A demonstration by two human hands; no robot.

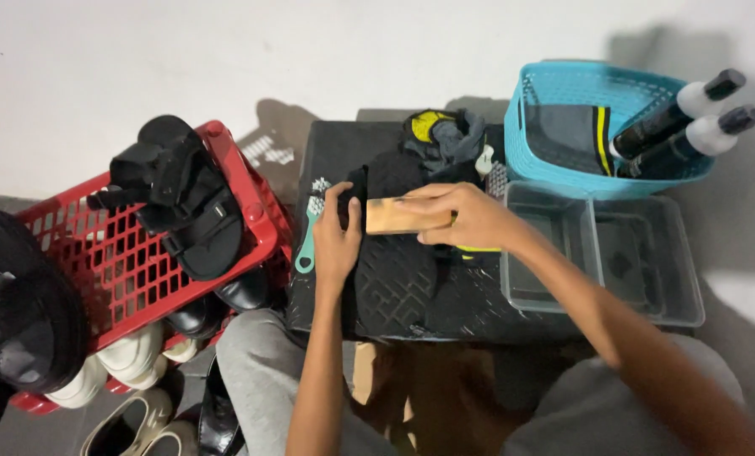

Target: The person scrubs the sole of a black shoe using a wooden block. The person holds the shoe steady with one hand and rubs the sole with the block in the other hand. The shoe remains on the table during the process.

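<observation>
Start at your far left: a red crate (132,262) carries a black strapped sandal (183,198), with pale and dark shoes crowded at its foot. Beside it a teal brush (311,228) lies on the edge of the black textured platform (411,295), just beside your left hand (337,236). That hand is curled against the near end of a dark shoe (390,181) lying mid-platform, steadying it; the shoe looks soft and light, likely to slide or fold unless you brace it at the firmer end, as you do. Your right hand (470,218) is closed around a wooden-backed brush (404,216), gripped across its back and pressed onto the shoe; the block looks stiff, light and smooth, so hold it by the long sides. Behind lies a bunched grey-and-yellow cloth (445,131). Further right stand two clear trays (601,253), and a blue basket (554,93) holding two dark bottles (677,127).
</observation>
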